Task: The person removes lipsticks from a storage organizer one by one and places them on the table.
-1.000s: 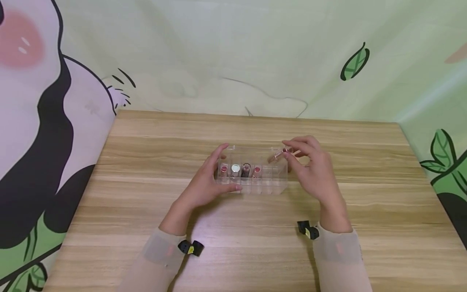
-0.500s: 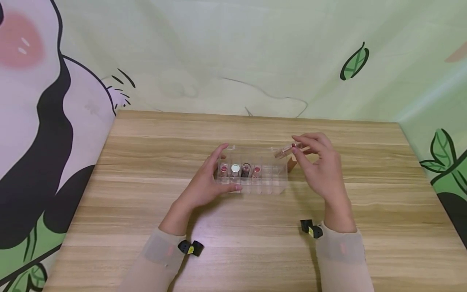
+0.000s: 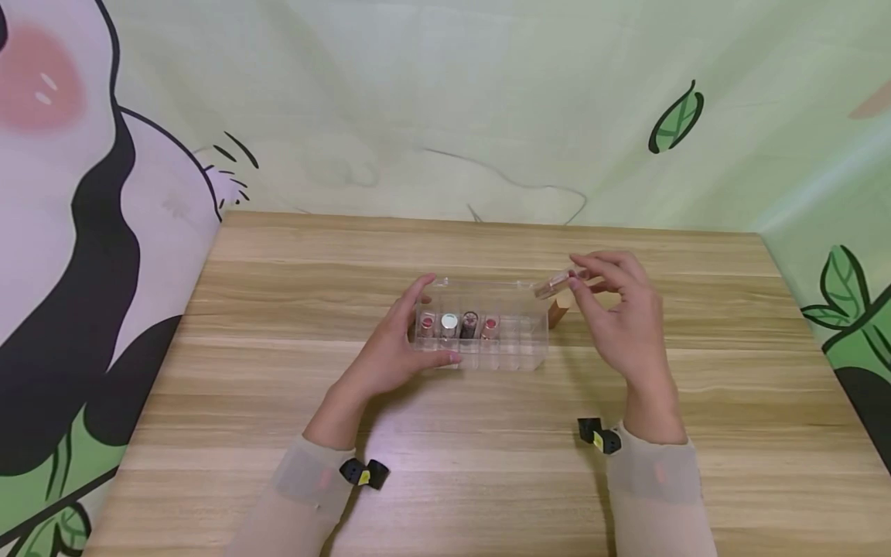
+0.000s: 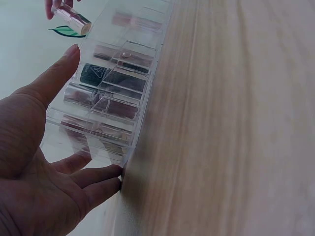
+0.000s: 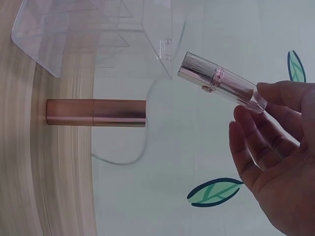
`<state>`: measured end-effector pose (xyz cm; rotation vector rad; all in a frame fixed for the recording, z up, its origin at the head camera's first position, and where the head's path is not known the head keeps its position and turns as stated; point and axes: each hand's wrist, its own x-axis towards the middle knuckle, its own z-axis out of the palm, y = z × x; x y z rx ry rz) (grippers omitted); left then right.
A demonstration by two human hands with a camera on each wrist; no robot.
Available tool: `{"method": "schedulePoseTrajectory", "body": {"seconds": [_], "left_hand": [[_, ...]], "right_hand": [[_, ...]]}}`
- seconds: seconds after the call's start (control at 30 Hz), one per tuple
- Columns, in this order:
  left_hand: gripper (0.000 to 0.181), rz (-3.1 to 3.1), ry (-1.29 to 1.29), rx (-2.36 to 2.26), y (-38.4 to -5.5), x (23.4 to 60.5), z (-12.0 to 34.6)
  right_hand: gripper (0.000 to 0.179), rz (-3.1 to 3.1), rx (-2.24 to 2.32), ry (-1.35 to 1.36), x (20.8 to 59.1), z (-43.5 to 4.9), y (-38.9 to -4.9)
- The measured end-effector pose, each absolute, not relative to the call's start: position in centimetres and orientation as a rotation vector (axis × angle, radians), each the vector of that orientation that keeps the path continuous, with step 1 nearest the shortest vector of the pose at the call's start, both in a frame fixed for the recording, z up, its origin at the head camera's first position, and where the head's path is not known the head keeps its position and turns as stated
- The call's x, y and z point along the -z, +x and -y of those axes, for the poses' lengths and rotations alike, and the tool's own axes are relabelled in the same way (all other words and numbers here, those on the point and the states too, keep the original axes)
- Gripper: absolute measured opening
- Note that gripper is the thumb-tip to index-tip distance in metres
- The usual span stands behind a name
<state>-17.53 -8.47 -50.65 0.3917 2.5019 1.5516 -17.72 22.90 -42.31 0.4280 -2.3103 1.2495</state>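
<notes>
The right hand (image 3: 623, 321) pinches a lipstick tube (image 5: 221, 81) by its clear end, holding it tilted above and near the right end of a clear box (image 3: 518, 352). The left hand (image 3: 390, 352) grips the box's left end, thumb in front, fingers behind. Four tubes (image 3: 448, 321) stand inside, nearer that hand. Just right of the box, a copper tube (image 5: 96, 113) stands upright on the wooden table (image 3: 459, 472).

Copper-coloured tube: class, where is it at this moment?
In the head view, the copper-coloured tube stands upright on the table, just off the right end of the clear box and left of the right hand.
</notes>
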Motion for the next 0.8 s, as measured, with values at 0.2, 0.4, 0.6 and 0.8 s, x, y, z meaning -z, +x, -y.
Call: {"method": "schedulePoseTrajectory", "body": {"seconds": [0.2,0.4,0.6,0.8], "left_hand": [[0.119,-2.492,0.385,-1.559,-17.53,50.65,8.43],[0.119,-2.491,0.377,-1.555,-17.47,50.55,8.38],[0.119,-2.490,0.375,-1.551,-17.45,50.53,8.39],[0.118,-2.489,0.377,-1.553,-17.44,50.54,8.39]], "right_hand": [[0.028,2.298,-1.247,0.398,42.22,-23.13,-17.67],[0.027,2.297,-1.239,0.374,42.15,-23.28,-17.65],[0.026,2.295,-1.233,0.364,42.21,-23.43,-17.69],[0.026,2.299,-1.223,0.350,42.24,-23.50,-17.67]]}}
